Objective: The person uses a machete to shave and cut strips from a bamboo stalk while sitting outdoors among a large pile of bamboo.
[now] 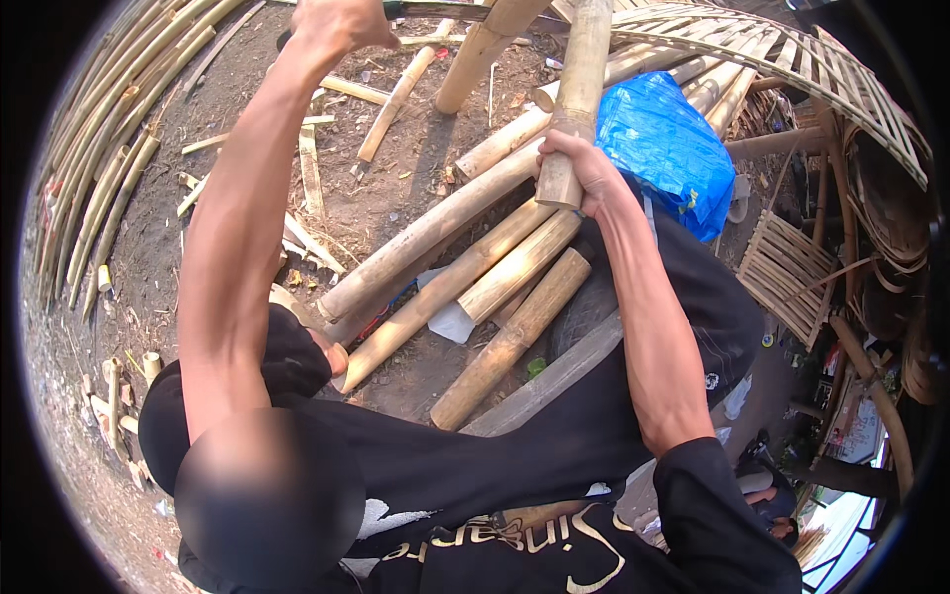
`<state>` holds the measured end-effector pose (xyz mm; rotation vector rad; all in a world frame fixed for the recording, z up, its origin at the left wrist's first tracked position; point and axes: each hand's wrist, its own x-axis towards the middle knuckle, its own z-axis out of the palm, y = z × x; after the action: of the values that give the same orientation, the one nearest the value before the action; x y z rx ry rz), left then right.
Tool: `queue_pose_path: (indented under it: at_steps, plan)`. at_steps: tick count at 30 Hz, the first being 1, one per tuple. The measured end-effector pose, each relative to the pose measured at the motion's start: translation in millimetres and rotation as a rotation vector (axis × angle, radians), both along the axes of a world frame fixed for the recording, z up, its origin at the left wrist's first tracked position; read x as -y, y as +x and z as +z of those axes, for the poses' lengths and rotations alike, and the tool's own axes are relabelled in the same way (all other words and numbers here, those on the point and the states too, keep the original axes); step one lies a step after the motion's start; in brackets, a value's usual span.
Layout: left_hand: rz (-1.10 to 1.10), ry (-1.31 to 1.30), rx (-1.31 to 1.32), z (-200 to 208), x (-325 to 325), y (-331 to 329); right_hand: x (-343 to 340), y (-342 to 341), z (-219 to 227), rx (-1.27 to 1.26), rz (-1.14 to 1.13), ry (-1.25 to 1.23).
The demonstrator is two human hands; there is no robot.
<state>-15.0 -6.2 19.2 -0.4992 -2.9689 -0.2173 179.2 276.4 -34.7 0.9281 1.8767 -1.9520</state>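
The one clear candidate for a container is a crumpled blue plastic sheet or bag (663, 148), just right of the right hand (584, 173); whether anything is inside cannot be told. A small yellow item (104, 277) far to the left is too small to identify as a container.

There is one bamboo pole (584, 84) in the right hand, its fingers wrapped around it close to the lower end; the pole runs up past the upper edge of the view. The left hand (341, 22), partly cut off by that edge, has its fingers closed on one long dark tool (440, 10), which reaches right toward one tilted bamboo piece (477, 64). Whether the two touch cannot be told.

Between the forearms lie at least four thick bamboo lengths (510, 337), set slantwise, with one white scrap (452, 322) partly beneath them. One grey beam (554, 381) lies beside the nearest length. Split strips (310, 168) are scattered on the soil (247, 109). At far left, stacked long canes (109, 178) overlap too much to count. One slatted panel (787, 262) stands at right, and one other person (777, 500) is at lower right.
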Motion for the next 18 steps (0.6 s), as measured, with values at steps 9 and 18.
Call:
queue_pose_path:
  at_steps: [9,18]
  plan:
    - [-0.157,-0.093,0.142,35,2,9,-31,66,90,-0.251,0.002,0.126]
    - [0.098,0.059,0.195,-4,15,17,-42,21,341,-0.662,0.011,0.976]
